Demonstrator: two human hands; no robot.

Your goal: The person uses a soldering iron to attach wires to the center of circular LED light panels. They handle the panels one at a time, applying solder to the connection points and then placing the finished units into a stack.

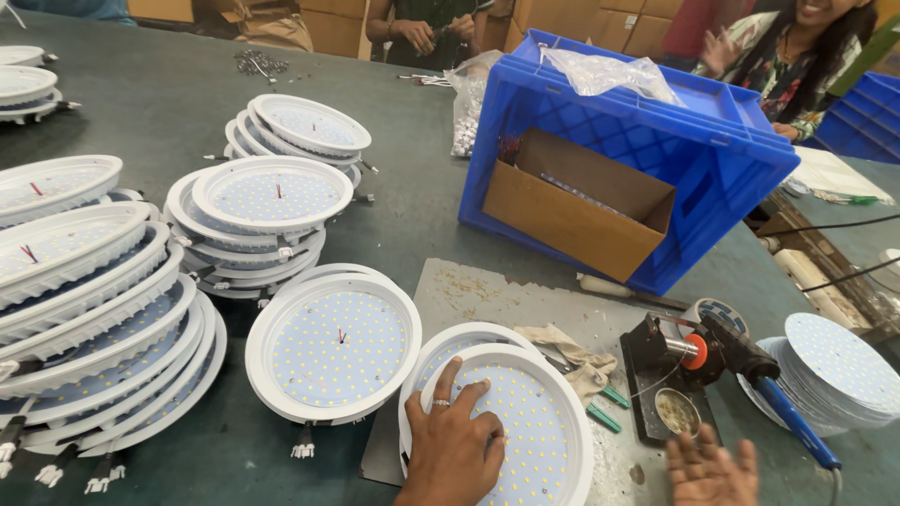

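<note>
One hand (452,448) on round light panel (525,426)

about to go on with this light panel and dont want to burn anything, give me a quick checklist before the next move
1. Left hand steadying the round LED panel: ok, palm flat on it.
2. Right hand free: ok, open, holding nothing.
3. Soldering iron parked: ok, resting on its black stand, blue handle toward the right hand.
4. Iron tip temperature: cannot tell.
5. Rag away from the tip: cannot tell, it lies close beside the stand.
6. Panel on the metal sheet: ok.
</note>
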